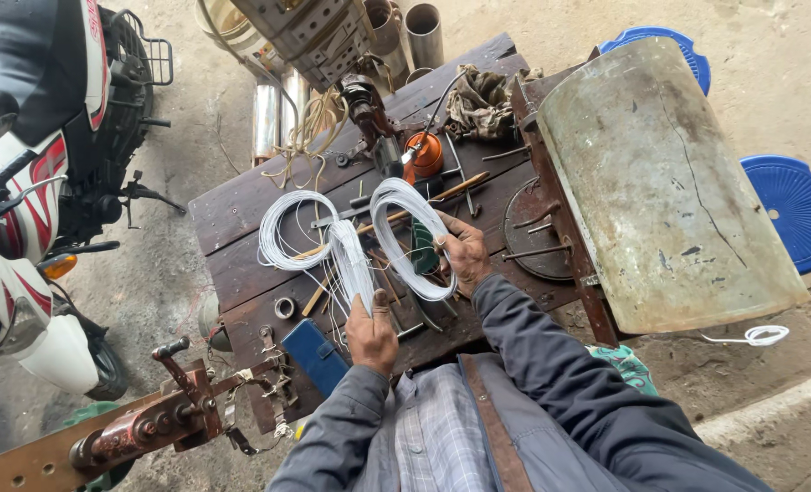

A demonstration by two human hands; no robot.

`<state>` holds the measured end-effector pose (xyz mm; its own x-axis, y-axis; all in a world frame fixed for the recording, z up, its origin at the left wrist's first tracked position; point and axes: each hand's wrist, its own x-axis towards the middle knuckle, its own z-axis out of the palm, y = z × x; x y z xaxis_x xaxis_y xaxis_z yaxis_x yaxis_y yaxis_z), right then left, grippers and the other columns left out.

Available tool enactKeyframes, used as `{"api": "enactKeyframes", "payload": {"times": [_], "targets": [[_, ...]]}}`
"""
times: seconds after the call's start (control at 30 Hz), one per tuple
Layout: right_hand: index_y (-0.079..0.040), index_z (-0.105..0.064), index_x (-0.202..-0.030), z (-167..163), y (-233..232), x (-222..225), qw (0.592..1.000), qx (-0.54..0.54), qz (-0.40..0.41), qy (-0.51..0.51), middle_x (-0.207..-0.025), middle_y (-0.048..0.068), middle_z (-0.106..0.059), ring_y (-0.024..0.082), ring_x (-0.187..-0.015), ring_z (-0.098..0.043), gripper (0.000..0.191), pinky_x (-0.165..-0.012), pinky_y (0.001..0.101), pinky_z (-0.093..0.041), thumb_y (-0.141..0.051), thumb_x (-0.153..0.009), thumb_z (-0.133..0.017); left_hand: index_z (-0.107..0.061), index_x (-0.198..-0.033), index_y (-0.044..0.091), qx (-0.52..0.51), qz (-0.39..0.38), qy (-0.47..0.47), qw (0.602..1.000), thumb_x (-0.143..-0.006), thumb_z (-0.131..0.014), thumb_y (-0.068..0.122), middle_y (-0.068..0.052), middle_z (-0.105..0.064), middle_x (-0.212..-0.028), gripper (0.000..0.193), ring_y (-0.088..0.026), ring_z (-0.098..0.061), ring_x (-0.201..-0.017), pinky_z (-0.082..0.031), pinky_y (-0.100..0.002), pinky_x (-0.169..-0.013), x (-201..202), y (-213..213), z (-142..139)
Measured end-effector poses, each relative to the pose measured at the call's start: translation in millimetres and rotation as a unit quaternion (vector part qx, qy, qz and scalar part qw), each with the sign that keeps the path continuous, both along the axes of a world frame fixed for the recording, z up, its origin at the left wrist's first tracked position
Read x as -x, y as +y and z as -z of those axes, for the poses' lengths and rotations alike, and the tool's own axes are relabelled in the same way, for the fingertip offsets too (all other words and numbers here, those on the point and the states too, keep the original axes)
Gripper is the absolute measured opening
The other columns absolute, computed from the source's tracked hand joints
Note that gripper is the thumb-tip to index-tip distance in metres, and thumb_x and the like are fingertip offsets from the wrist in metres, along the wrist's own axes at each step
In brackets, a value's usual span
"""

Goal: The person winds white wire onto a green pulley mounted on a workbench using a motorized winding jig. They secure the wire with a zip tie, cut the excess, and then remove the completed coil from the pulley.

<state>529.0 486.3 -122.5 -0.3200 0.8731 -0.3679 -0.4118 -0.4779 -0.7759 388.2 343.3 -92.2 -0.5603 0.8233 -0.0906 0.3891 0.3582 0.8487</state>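
Observation:
My left hand (pixel 371 333) grips a bundle of thin white wire (pixel 351 260) where its strands gather, with a loose loop (pixel 287 228) spreading to the left over the dark wooden workbench (pixel 232 210). A second coil of the same white wire (pixel 410 239) is held in my right hand (pixel 465 251), which clasps the coil's right side. Both hands hover just above the bench top, close together.
Tools, an orange can (pixel 426 155), a rag (pixel 478 100) and a blue flat case (pixel 314 353) lie on the bench. A curved metal sheet (pixel 661 191) stands at right, blue stools (pixel 793 210) beyond it. A motorbike (pixel 41 182) is parked left; a rusty vise (pixel 178 401) sits at lower left.

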Motion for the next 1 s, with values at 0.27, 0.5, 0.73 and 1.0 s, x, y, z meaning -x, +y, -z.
{"api": "enactKeyframes", "payload": {"times": [0.27,0.5,0.73,1.0], "targets": [[0.000,-0.063,-0.138,1.9,-21.4,-1.0,1.000,0.012,0.001,-0.012,-0.074,0.003,-0.062,0.007,-0.049,-0.049,0.050,-0.042,0.0222,-0.042,-0.003,-0.088,-0.061,-0.063,-0.108,0.000,0.055,0.038,0.062,0.996,-0.101,-0.051,0.056,-0.024,-0.069,-0.082,0.058,-0.045,-0.067,-0.076,-0.050,-0.051,-0.067,-1.2,-21.3,1.6],[-0.001,-0.059,-0.141,-0.4,-48.6,-1.0,0.999,0.044,0.000,-0.017,-0.077,0.003,-0.065,0.009,-0.057,-0.059,0.054,-0.044,0.0232,-0.045,-0.004,-0.087,-0.061,-0.062,-0.105,0.001,0.042,0.053,0.039,0.997,-0.099,-0.052,0.058,-0.022,-0.067,-0.073,0.058,-0.040,-0.067,-0.067,-0.051,-0.048,-0.064,13.2,-42.7,-3.7],[0.002,-0.062,-0.139,-18.7,-75.9,26.2,1.000,-0.026,0.005,0.009,-0.081,0.003,-0.066,0.007,-0.058,-0.053,0.052,-0.046,0.0220,-0.045,-0.006,-0.088,-0.064,-0.058,-0.095,0.005,0.036,0.102,0.104,0.989,-0.099,-0.051,0.056,-0.019,-0.063,-0.068,0.052,-0.042,-0.065,-0.066,-0.048,-0.052,-0.060,48.3,-78.1,-5.5],[-0.001,-0.062,-0.141,-50.0,-117.7,52.4,0.994,-0.092,0.038,-0.055,-0.082,0.001,-0.065,0.005,-0.058,-0.051,0.053,-0.047,0.0194,-0.044,-0.007,-0.088,-0.062,-0.055,-0.085,0.009,-0.093,0.223,0.325,0.914,-0.094,-0.067,0.045,-0.014,-0.061,-0.067,0.039,-0.035,-0.060,-0.058,-0.046,-0.050,-0.056,98.2,-132.2,0.2]]}}
